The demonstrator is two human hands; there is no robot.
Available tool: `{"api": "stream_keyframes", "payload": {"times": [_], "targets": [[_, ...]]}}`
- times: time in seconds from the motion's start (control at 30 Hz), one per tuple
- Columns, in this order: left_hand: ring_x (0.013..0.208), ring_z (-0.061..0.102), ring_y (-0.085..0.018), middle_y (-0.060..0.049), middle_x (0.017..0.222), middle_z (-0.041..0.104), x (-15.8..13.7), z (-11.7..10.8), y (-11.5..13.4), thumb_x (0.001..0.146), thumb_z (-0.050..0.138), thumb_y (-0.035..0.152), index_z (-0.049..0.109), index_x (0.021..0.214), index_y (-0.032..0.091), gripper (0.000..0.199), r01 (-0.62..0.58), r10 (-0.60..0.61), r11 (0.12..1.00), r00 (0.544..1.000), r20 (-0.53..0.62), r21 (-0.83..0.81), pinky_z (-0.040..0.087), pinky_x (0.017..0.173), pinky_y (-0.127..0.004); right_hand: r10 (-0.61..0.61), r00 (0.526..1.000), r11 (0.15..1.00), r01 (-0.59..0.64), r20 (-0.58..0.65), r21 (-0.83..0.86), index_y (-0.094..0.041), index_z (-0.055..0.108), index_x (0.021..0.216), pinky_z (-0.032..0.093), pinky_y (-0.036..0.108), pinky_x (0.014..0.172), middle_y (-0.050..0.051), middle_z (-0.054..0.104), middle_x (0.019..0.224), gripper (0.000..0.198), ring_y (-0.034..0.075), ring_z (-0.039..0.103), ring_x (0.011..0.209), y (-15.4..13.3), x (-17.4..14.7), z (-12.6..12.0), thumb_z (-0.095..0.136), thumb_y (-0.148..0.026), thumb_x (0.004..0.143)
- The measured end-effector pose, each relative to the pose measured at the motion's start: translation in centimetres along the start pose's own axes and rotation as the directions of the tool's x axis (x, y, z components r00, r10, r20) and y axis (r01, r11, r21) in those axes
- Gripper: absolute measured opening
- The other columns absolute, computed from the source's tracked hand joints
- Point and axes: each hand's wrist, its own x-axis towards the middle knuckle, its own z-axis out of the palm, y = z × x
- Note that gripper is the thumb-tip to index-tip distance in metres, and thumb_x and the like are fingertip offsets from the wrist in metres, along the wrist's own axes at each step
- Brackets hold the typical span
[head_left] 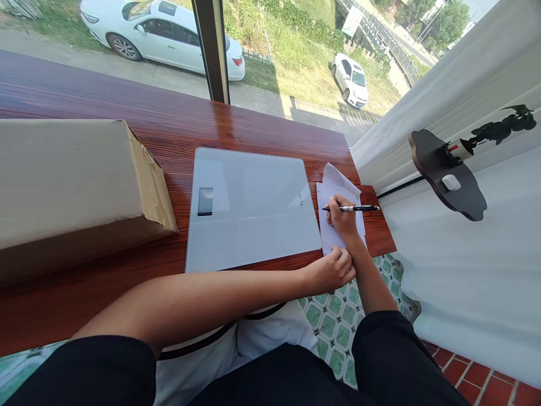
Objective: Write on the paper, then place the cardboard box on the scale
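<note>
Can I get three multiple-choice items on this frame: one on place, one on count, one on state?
1. Where does the flat white glass scale lie?
A. Between the brown cardboard box and the white paper sheet
B. On top of the box
C. On the tiled floor

2. How many white cars show through the window?
A. One
B. Two
C. Four

3. What is the right hand doing?
A. Resting open on the box
B. Gripping the black and silver pen with its tip on the paper
C. Lifting the scale

Answers:
1. A, the scale sits on the red-brown wooden tabletop with the box to its left and the paper to its right.
2. B, one car is at upper left, another further right.
3. B, fingers close round the pen over the sheet, while the left hand presses the paper's near edge.
</note>
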Motion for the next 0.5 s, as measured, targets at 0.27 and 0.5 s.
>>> {"api": "stream_keyframes", "payload": {"times": [0.27,0.5], "targets": [[0.102,0.066,-0.025,-0.016,0.111,0.072,0.00,0.17,0.01,0.096,0.048,0.022,0.065,0.114,0.014,0.026,-0.003,0.003,1.000,1.000,-0.005,-0.017,0.049,0.082,-0.039,0.002,1.000,1.000,-0.001,0.024,-0.031,-0.021,0.046,0.063,0.042,0.024,0.048,-0.004,0.051,0.045,0.038,0.009,0.045,0.037,-0.20,0.13,-0.04,0.048,-0.041,0.095],[0.101,0.067,-0.025,-0.015,0.109,0.073,-0.06,0.22,0.05,0.096,0.045,0.020,0.066,0.112,0.014,0.026,0.006,-0.006,1.000,0.999,-0.035,-0.003,0.050,0.081,-0.039,0.006,1.000,1.000,-0.005,0.026,-0.025,-0.021,0.044,0.062,0.042,0.025,0.049,-0.004,0.051,0.045,0.038,0.009,0.046,0.038,-0.53,0.09,0.04,0.047,-0.040,0.094]]}}
